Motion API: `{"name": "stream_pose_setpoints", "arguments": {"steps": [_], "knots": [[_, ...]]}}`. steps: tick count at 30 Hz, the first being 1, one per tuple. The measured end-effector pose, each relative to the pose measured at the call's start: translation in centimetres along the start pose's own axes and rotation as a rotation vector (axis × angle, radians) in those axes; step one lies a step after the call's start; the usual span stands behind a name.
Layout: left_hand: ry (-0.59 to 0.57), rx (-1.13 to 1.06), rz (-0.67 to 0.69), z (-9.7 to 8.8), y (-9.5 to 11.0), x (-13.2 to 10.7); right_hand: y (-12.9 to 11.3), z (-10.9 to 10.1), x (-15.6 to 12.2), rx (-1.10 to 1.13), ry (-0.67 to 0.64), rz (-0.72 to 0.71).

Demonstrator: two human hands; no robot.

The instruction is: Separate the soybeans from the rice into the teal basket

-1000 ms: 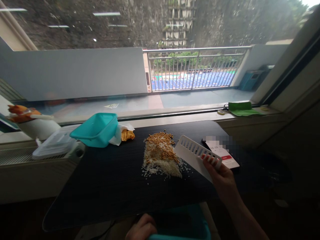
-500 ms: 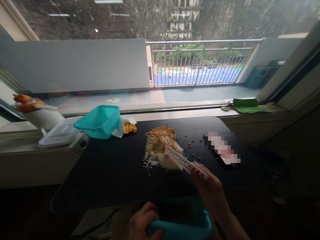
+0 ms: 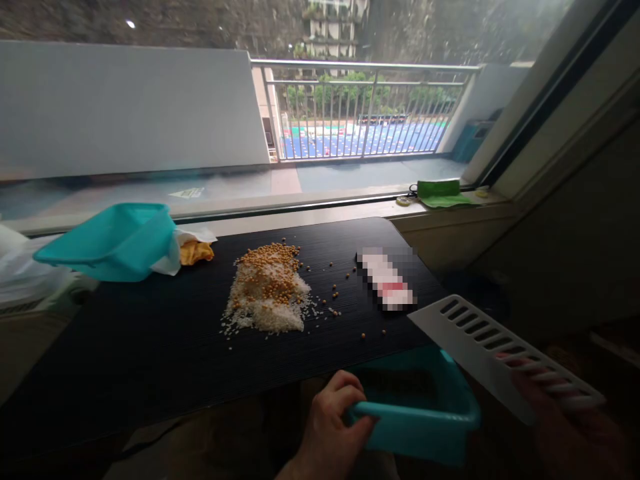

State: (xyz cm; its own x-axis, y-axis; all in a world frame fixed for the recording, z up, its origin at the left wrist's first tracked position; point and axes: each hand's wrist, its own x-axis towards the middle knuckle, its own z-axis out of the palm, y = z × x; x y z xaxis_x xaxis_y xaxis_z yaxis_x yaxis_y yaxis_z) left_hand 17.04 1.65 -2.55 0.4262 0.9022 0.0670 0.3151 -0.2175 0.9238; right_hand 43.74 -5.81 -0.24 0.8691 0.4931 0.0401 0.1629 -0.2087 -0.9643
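Note:
A heap of white rice and yellow beans [image 3: 267,290] lies on the black table [image 3: 150,347], with loose beans scattered to its right. My left hand [image 3: 330,427] grips the rim of a teal tub [image 3: 425,413] held below the table's near edge. My right hand [image 3: 565,433], blurred at the lower right, holds a white slotted plastic scraper [image 3: 495,350] tilted above the tub's right side. A phone [image 3: 387,280] lies on the table right of the heap.
A second teal tub [image 3: 110,240] stands at the table's far left, beside a white cloth and something yellow [image 3: 195,251]. A green item [image 3: 440,191] rests on the window sill. Behind the glass are a balcony and a railing.
My right hand has lifted the scraper from the heap and swung it right, over the tub. Loose beans now lie right of the heap. The tub has risen into fuller view.

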Motion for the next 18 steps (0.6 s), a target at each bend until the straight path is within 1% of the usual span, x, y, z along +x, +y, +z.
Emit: {"name": "stream_pose_setpoints", "arguments": {"steps": [1,2,4,5,7,8,11,13,14,18], "knots": [[-0.003,0.004,-0.004,-0.2,0.1,-0.1,0.1,-0.1,0.1,0.017,-0.033,0.06],[-0.002,0.012,-0.01,-0.5,0.1,-0.2,0.0,0.0,0.2,0.042,-0.09,0.091],[-0.019,0.036,-0.017,-1.0,0.3,-0.5,-0.8,0.8,0.3,0.105,-0.23,0.075],[-0.03,0.048,-0.015,-1.2,0.4,-0.7,-1.4,1.2,0.3,0.129,-0.266,0.032],[-0.04,0.071,-0.003,-1.4,0.5,-0.9,-2.7,1.9,0.3,0.15,-0.352,0.001],[-0.039,0.079,0.009,-1.4,0.5,-1.0,-3.4,2.0,0.4,0.145,-0.406,-0.005],[-0.021,0.09,0.036,-1.3,0.4,-1.2,-4.7,1.9,0.7,0.099,-0.512,0.019],[-0.02,0.087,0.03,-1.3,0.2,-1.3,-4.9,1.9,1.1,0.104,-0.526,0.031],[-0.022,0.088,0.02,-1.4,0.1,-1.4,-4.8,2.0,1.3,0.116,-0.503,0.023],[-0.015,0.089,0.005,-1.4,0.1,-1.3,-4.1,4.1,2.2,0.199,-0.321,-0.087]]}}
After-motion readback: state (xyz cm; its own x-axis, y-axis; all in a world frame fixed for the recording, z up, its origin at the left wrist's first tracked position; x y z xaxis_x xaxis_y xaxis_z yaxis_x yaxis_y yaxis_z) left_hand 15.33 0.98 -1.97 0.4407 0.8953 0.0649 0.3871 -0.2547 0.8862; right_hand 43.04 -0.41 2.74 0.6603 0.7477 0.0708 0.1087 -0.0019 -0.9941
